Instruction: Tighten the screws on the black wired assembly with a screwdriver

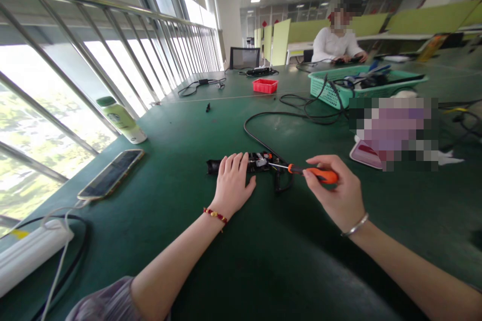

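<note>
Our right fingers (327, 160) grip one screwdriver (324, 175); left fingers (234, 164) lie loose on one black gadget (214, 166). The table's (181, 133) left edge has one bottle (122, 120).

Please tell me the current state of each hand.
Left hand: open, resting on a black device with exposed internals.
Right hand: closed, holding an orange-handled screwdriver.

I see orange and black on my screwdriver (327, 176), mostly black on the device (214, 166), dark green across my desk (196, 261), red and gold on my bracelet (214, 214), silver on my bangle (356, 225), red on the bin (265, 86), and mint green on the basket (327, 90).
</note>
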Demonstrator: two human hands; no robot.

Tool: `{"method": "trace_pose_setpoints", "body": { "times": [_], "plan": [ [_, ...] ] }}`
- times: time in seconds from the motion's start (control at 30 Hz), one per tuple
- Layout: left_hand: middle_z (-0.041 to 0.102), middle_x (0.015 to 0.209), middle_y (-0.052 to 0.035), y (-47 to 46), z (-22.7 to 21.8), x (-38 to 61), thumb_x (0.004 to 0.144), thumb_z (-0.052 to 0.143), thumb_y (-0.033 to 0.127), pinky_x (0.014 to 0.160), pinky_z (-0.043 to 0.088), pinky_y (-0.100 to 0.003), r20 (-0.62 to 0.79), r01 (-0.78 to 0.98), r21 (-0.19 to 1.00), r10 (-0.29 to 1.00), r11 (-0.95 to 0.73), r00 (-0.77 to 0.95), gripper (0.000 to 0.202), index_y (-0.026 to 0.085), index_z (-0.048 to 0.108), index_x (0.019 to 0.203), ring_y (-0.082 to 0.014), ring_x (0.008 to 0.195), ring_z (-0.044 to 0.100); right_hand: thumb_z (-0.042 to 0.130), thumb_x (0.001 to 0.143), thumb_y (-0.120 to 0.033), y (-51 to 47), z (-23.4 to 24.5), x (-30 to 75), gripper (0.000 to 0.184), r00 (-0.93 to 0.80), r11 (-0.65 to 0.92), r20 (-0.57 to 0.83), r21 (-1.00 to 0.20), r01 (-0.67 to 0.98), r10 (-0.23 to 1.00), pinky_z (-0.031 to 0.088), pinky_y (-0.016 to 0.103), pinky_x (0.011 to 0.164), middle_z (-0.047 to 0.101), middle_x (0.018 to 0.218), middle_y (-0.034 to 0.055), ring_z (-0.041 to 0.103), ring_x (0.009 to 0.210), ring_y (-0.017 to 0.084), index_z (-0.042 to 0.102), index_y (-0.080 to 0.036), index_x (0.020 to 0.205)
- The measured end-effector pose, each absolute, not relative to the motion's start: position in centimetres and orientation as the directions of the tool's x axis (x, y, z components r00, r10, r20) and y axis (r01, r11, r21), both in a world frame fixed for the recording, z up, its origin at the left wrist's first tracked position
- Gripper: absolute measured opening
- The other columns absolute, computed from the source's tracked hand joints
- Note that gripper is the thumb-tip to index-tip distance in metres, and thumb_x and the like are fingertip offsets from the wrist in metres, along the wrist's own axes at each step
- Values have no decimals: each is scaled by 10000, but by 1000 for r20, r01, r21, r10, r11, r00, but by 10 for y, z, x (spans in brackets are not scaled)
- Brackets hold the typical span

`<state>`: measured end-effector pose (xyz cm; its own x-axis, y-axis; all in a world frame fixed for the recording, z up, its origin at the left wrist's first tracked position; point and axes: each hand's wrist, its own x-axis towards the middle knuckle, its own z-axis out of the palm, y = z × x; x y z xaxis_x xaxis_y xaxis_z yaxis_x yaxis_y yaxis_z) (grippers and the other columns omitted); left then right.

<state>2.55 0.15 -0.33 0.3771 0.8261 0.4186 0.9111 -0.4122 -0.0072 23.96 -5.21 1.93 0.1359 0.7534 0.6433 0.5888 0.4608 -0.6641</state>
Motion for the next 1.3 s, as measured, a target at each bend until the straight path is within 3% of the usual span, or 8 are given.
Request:
{"method": "trace_pose_setpoints", "body": {
  "times": [0.1, 0.27, 0.37, 0.47, 0.63, 0.9, 1.17, 1.3],
  "plan": [
    [505, 1314, -142, 2, -4, 25, 863, 501, 312, 1111, 290, -467, 420, 912, -6, 827, -411, 375, 548, 71, 411, 1346, -293, 1235, 419, 604, 812, -274, -53, 20, 239, 96, 127, 425, 591, -696, 578, 796, 447, 229, 462, 526, 602, -46, 521, 477, 102, 578, -204, 873],
    [507, 1311, -147, 2, -4, 25, 861, 495, 308, 1104, 297, -477, 430, 907, 2, 819, -420, 379, 537, 84, 406, 1340, -291, 1232, 425, 641, 754, -197, -50, 15, 240, 308, 171, 525, 720, -628, 575, 673, 528, 308, 746, 579, 964, 38, 611, 835, 165, 548, -207, 1047],
    [512, 1302, -148, 2, -4, 25, 862, 487, 304, 1099, 303, -484, 440, 905, 5, 813, -426, 380, 529, 89, 402, 1337, -291, 1228, 430, 632, 754, -178, -49, 14, 240, 343, 161, 546, 729, -622, 562, 665, 526, 325, 786, 568, 1013, 47, 607, 881, 172, 534, -214, 1081],
    [511, 1304, -152, 2, -4, 25, 862, 486, 302, 1100, 303, -485, 438, 905, 5, 815, -425, 380, 530, 89, 399, 1340, -292, 1230, 430, 636, 759, -201, -50, 15, 239, 293, 159, 532, 724, -620, 576, 671, 530, 305, 730, 580, 955, 34, 609, 822, 162, 550, -215, 1039],
    [514, 1301, -153, 2, -3, 25, 862, 484, 299, 1092, 309, -491, 435, 906, 8, 818, -423, 378, 521, 95, 405, 1335, -299, 1229, 434, 605, 812, -299, -53, 19, 239, 147, 147, 416, 580, -717, 559, 801, 448, 244, 471, 499, 611, -49, 497, 479, 102, 569, -209, 923],
    [507, 1311, -149, 1, -4, 25, 862, 490, 306, 1108, 289, -471, 421, 910, 9, 827, -414, 372, 534, 81, 403, 1339, -293, 1234, 426, 642, 749, -189, -49, 14, 240, 350, 188, 534, 706, -658, 530, 683, 537, 340, 787, 565, 1026, 57, 614, 890, 177, 529, -215, 1079],
    [507, 1309, -148, 2, -4, 25, 864, 491, 309, 1105, 293, -477, 428, 908, 8, 822, -419, 375, 534, 82, 402, 1339, -293, 1233, 425, 596, 818, -311, -54, 21, 239, 119, 127, 413, 570, -714, 565, 812, 414, 228, 428, 499, 527, -63, 479, 417, 94, 577, -204, 866],
    [511, 1303, -150, 2, -4, 25, 863, 488, 306, 1099, 301, -482, 438, 905, 8, 816, -425, 379, 528, 90, 400, 1337, -293, 1230, 428, 619, 789, -276, -53, 18, 240, 177, 174, 441, 628, -691, 573, 758, 493, 256, 553, 560, 707, -19, 570, 585, 121, 572, -206, 944]
  ]
}}
